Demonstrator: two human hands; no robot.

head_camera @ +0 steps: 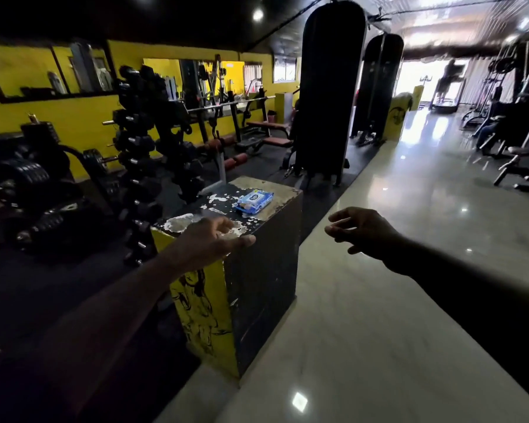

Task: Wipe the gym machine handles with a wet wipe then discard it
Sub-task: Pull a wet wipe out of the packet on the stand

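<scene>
Near the far right corner of the worn black surface (220,193): blue wet wipe pack (254,202). Left hand (214,239) over the near edge, fingers relaxed, empty; right hand (361,232) off the right edge above the open glossy floor (409,193), fingers loosely apart, empty. Dumbbell rack (138,141) stands close on the left.

The flat blue plastic wet-wipe pack (255,202), centre of the frame, carries a white and dark-blue label. The boxy desk (266,270) under it has a black top flecked with white and grey chipped patches. Its near left side is yellow with a black line drawing. The painted wall (74,117) at upper left is bright yellow. The tall cylindrical punching bag (327,87) is black, the padded bench cushions (269,125) reddish-brown, and the polished floor (409,209) at right pale cream-grey.
</scene>
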